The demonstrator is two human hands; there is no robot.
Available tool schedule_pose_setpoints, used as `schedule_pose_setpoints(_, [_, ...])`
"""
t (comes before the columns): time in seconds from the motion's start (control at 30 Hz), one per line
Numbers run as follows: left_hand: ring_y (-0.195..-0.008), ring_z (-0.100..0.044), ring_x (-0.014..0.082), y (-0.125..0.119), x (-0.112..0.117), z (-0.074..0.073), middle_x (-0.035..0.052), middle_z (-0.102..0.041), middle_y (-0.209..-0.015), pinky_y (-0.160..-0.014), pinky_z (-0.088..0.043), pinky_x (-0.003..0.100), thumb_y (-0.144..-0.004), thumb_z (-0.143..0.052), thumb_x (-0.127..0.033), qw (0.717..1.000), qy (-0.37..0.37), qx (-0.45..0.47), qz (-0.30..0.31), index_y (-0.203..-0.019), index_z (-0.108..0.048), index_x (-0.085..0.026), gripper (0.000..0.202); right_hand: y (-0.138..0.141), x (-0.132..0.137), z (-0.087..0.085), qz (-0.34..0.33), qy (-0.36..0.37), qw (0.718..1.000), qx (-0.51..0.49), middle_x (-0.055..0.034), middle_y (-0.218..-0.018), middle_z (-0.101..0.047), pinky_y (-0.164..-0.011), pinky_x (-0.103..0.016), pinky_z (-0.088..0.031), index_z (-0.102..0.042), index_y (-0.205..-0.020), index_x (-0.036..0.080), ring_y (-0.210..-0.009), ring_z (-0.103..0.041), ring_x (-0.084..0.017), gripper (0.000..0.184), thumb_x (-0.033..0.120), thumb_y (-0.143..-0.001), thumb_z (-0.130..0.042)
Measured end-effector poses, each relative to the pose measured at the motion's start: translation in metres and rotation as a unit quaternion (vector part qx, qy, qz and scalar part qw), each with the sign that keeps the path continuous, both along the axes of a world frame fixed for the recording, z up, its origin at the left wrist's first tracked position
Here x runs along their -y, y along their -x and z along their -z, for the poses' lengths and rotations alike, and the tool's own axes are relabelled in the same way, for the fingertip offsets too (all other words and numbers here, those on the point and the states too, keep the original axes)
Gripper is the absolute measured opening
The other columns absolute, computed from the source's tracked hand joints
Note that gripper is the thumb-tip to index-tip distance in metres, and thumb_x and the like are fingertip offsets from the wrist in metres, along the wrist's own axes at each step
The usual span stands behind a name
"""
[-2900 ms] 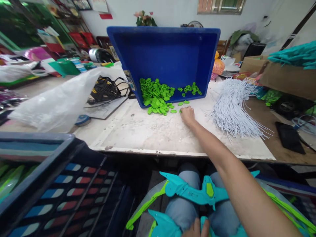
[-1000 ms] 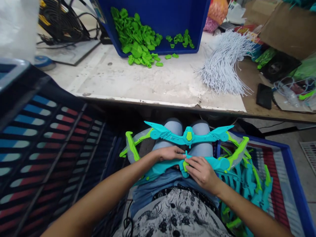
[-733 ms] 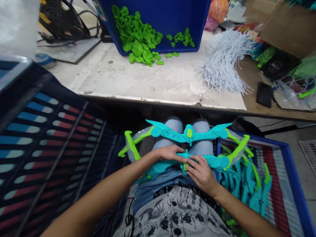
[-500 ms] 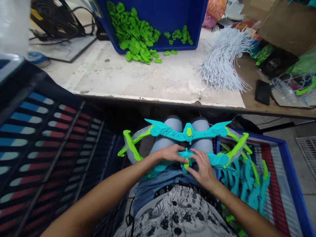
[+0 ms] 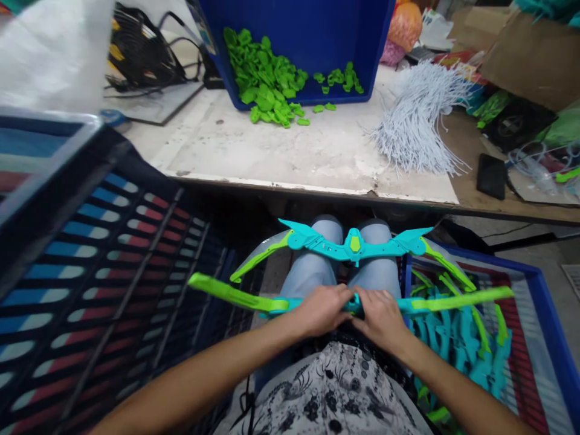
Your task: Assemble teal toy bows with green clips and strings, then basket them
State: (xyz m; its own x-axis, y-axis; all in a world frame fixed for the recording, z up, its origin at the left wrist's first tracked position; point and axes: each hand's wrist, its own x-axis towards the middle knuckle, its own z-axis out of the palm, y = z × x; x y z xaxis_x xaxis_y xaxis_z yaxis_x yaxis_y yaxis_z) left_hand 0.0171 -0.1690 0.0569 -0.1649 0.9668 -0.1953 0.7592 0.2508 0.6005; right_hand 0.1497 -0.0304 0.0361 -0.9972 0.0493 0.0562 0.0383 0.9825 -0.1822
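Close to my belly, my left hand [image 5: 325, 308] and my right hand [image 5: 379, 317] grip the middle of a turquoise toy bow [image 5: 410, 306] from both sides. Its lime-green limbs stick out left and right, and the bow is turned edge-on. My fingers cover most of its centre. A second toy bow [image 5: 378, 249], turquoise with a lime-green centre piece, lies flat across my thighs just beyond the held one. Its green limbs point outward and down, with clear plastic along the left one.
A blue bin [image 5: 308, 36] of small green pieces [image 5: 272, 72] lies tipped on the white tabletop [image 5: 272, 154]. White strings [image 5: 421, 121] are heaped at its right. A dark slatted crate [image 5: 113, 241] stands left; a blue crate [image 5: 550, 326] with more bows stands right.
The held bow has been tilted up edge-on, its green limbs swinging outward, apart from the bow on my thighs. Both hands have closed around its middle. The view has shifted slightly left.
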Motion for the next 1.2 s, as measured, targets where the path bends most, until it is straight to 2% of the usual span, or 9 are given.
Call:
schedule_pose_setpoints(0.13, [-0.096,-0.060,0.0250,-0.026,0.007,-0.002,0.0151,-0.060,-0.115,-0.079,-0.049,0.039,-0.094,-0.036,-0.017,0.984,-0.086,-0.156,0.006,-0.130,-0.046,-0.018,0.038,-0.001,-0.003,0.001,-0.004,-0.029,0.995,-0.091,-0.0089,-0.078,-0.060,-0.066,-0.038,-0.038,-0.051,-0.125,0.010,-0.072,-0.052,-0.025,0.047,0.011,-0.079,-0.045])
schedule_pose_setpoints(0.27, [-0.123,-0.046,0.0295,-0.038,0.028,0.009,0.0159,-0.046,-0.137,-0.095,-0.044,0.048,-0.090,-0.047,-0.019,0.978,-0.134,-0.148,-0.066,-0.134,-0.042,-0.023,0.044,-0.005,-0.009,0.003,-0.017,0.004,0.998,-0.066,-0.0126,-0.093,-0.060,-0.075,-0.044,-0.043,-0.045,-0.133,0.012,-0.087,-0.052,-0.029,0.062,0.008,-0.071,-0.045])
schedule_pose_setpoints(0.4, [-0.135,-0.031,0.0306,-0.040,0.087,0.007,0.0169,-0.042,-0.141,-0.107,-0.033,0.051,-0.087,-0.054,-0.026,0.921,-0.185,-0.138,-0.314,-0.129,-0.047,-0.019,0.043,-0.011,-0.022,-0.011,-0.073,0.108,0.991,-0.027,-0.0129,-0.122,-0.054,-0.083,-0.046,-0.048,-0.044,-0.135,0.019,-0.110,-0.050,-0.030,0.060,0.015,-0.075,-0.047])
schedule_pose_setpoints(0.47, [-0.128,-0.041,0.0329,-0.036,0.122,0.009,0.0189,-0.049,-0.132,-0.105,-0.036,0.052,-0.083,-0.059,-0.038,0.856,-0.149,-0.119,-0.480,-0.123,-0.050,-0.015,0.048,-0.001,-0.020,-0.021,-0.085,0.170,0.981,-0.027,-0.0112,-0.123,-0.055,-0.086,-0.044,-0.049,-0.051,-0.129,0.022,-0.111,-0.052,-0.028,0.046,0.019,-0.083,-0.047])
schedule_pose_setpoints(0.53, [-0.113,-0.053,0.0338,-0.032,0.150,0.019,0.0181,-0.059,-0.118,-0.096,-0.044,0.050,-0.075,-0.063,-0.052,0.828,-0.067,0.013,-0.556,-0.115,-0.055,-0.013,0.057,0.023,-0.005,-0.025,-0.081,0.249,0.964,-0.034,-0.0102,-0.116,-0.060,-0.087,-0.040,-0.051,-0.057,-0.121,0.022,-0.107,-0.056,-0.025,0.033,0.025,-0.090,-0.047])
schedule_pose_setpoints(0.7, [-0.074,-0.061,0.0211,-0.026,0.175,0.038,0.0053,-0.064,-0.081,-0.066,-0.051,0.031,-0.072,-0.057,-0.061,0.791,-0.021,0.333,-0.513,-0.094,-0.056,-0.013,0.053,0.095,0.071,-0.009,-0.051,0.363,0.930,0.031,-0.0121,-0.107,-0.067,-0.082,-0.038,-0.053,-0.061,-0.114,0.016,-0.097,-0.064,-0.026,0.034,0.038,-0.090,-0.052])
schedule_pose_setpoints(0.8, [-0.057,-0.052,0.0142,-0.021,0.180,0.021,-0.0028,-0.055,-0.065,-0.054,-0.044,0.024,-0.073,-0.057,-0.060,0.799,-0.026,0.305,-0.518,-0.096,-0.054,-0.016,0.049,0.111,0.102,-0.008,-0.002,0.380,0.921,0.082,-0.0087,-0.092,-0.070,-0.076,-0.036,-0.053,-0.064,-0.105,0.017,-0.087,-0.066,-0.025,0.030,0.040,-0.091,-0.052])
schedule_pose_setpoints(0.97, [-0.069,-0.053,0.0165,-0.005,0.196,-0.013,-0.0014,-0.060,-0.073,-0.061,-0.043,0.022,-0.073,-0.058,-0.054,0.860,0.025,0.223,-0.458,-0.092,-0.058,-0.019,0.040,0.095,0.116,-0.017,-0.031,0.373,0.927,0.016,-0.0062,-0.094,-0.066,-0.078,-0.031,-0.050,-0.064,-0.102,0.019,-0.088,-0.063,-0.020,0.025,0.038,-0.088,-0.059])
schedule_pose_setpoints(1.2, [-0.058,-0.047,0.0129,0.008,0.201,-0.022,-0.0041,-0.053,-0.061,-0.052,-0.037,0.019,-0.073,-0.057,-0.056,0.902,0.084,0.167,-0.390,-0.075,-0.057,-0.019,0.036,0.083,0.114,-0.015,-0.094,0.331,0.937,-0.067,-0.0052,-0.085,-0.063,-0.078,-0.029,-0.048,-0.062,-0.106,0.018,-0.085,-0.060,-0.019,0.032,0.045,-0.091,-0.054])
